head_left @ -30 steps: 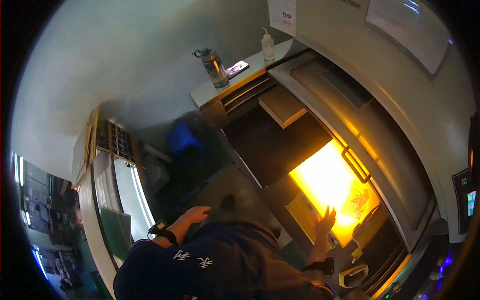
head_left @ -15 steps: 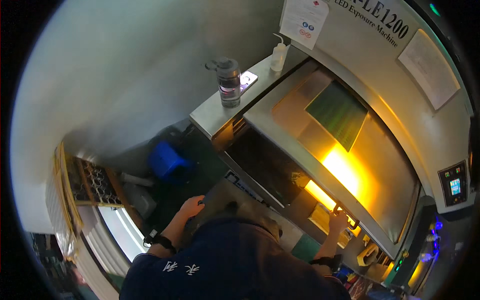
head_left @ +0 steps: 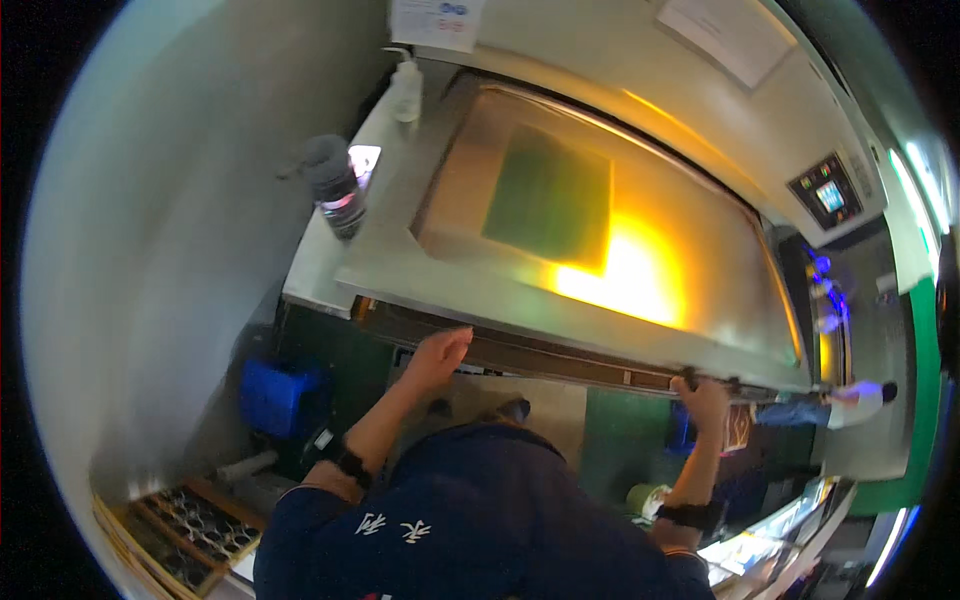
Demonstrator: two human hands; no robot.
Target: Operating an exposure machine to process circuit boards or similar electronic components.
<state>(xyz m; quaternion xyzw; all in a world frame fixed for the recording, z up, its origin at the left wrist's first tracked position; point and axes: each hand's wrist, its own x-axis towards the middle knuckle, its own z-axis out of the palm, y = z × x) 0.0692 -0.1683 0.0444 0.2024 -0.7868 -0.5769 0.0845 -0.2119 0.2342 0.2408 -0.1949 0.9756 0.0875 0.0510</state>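
A wide metal-framed lid (head_left: 400, 275) with a see-through sheet spans the front of a large exposure machine. A dark green rectangular panel (head_left: 551, 195) shows through the sheet, beside a bright yellow glow (head_left: 630, 275). My right hand (head_left: 705, 402) is closed around a dark handle (head_left: 690, 379) on the lid's front edge, toward the right. Just below that same edge, toward the left, is my left hand (head_left: 438, 362), its fingers stretched out and holding nothing visible. Whether its fingertips touch the edge I cannot tell.
A water bottle (head_left: 335, 185), a lit phone (head_left: 364, 163) and a white squeeze bottle (head_left: 406, 90) stand on the left ledge. A control panel (head_left: 829, 197) is at the right. A blue bin (head_left: 283, 398) sits on the floor. Another person (head_left: 850, 405) is at far right.
The lid has come down at the front, and the lit gap under it has narrowed. My left hand has moved up to the lid's edge. My view has turned right.
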